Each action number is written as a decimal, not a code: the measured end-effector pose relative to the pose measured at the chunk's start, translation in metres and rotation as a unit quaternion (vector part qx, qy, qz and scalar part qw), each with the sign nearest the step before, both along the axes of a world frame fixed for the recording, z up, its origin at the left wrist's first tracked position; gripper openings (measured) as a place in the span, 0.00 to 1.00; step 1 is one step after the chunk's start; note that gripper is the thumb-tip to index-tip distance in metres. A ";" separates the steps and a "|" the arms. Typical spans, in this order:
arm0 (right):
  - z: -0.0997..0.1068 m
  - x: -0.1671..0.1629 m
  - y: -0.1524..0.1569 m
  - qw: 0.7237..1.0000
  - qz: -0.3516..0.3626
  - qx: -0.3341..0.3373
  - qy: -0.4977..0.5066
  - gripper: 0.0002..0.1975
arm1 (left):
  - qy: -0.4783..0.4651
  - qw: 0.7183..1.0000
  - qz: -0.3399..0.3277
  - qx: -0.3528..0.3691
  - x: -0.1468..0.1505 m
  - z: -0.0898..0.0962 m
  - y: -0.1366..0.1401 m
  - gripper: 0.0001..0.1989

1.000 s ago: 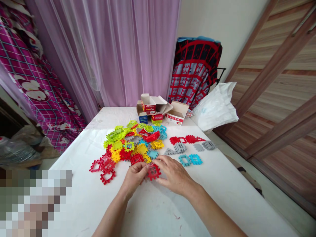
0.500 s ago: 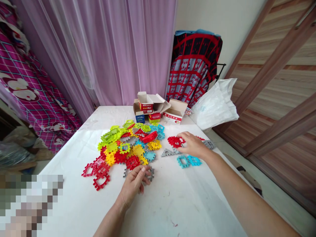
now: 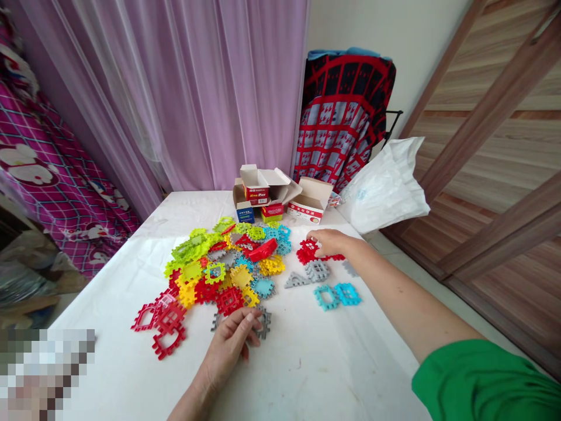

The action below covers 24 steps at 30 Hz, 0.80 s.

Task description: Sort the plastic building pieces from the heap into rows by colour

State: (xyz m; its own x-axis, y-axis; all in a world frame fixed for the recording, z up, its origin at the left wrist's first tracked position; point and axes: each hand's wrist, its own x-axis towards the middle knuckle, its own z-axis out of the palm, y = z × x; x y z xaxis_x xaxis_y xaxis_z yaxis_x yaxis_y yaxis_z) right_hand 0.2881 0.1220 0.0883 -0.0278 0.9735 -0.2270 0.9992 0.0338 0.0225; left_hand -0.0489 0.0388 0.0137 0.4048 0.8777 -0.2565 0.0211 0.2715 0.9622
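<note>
My right hand (image 3: 332,242) reaches to the right side of the table, its fingers closed on a red window-shaped interlocking block (image 3: 308,251). Red toothed edging extends below the palm. Just nearer lie a grey triangular block (image 3: 297,280) and a grey square window block (image 3: 317,270). Two blue square blocks (image 3: 347,294) lie closer to me. My left hand (image 3: 232,342) rests at the front of the block pile, loosely curled with fingers slightly apart. Grey toothed blocks (image 3: 265,323) show behind and on both sides of it, partly covered.
A mixed heap of red, green, yellow and blue blocks (image 3: 230,298) spreads across the middle left. Opened small cardboard boxes (image 3: 310,202) stand at the back. A white bag (image 3: 385,187) leans by the right back corner. The white-covered table (image 3: 315,368) ends at a slanting right edge.
The view has shifted slightly, and a green sleeve now shows. My right hand has moved a little back and left, uncovering the grey window block. My left hand keeps its place by the grey blocks.
</note>
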 end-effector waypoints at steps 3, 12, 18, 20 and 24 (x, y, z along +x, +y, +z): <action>-0.005 0.006 0.004 0.999 -0.009 -0.035 0.039 0.31 | 0.000 1.000 -0.003 -0.001 0.000 -0.001 0.001 0.30; -0.013 0.008 0.004 0.997 -0.014 -0.039 0.071 0.27 | 0.008 1.000 -0.003 -0.011 0.001 0.000 0.000 0.31; -0.015 -0.001 0.004 0.998 -0.049 -0.007 0.043 0.23 | 0.008 1.000 -0.005 -0.004 0.000 0.000 0.001 0.30; -0.013 -0.006 0.001 0.998 -0.054 0.011 0.042 0.22 | 0.006 1.000 -0.003 -0.006 0.001 0.000 0.001 0.30; -0.010 -0.026 -0.008 0.997 -0.039 0.054 0.049 0.19 | -0.010 1.000 0.009 -0.009 0.002 0.001 0.000 0.30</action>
State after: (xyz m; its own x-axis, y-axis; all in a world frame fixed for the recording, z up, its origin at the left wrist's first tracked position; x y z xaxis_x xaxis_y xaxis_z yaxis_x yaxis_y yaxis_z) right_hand 0.2620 0.1137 0.0779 0.0311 0.9922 -0.1210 0.9962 -0.0405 -0.0765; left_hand -0.0466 0.0383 0.0142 0.3946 0.8799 -0.2649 -0.0031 0.2895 0.9572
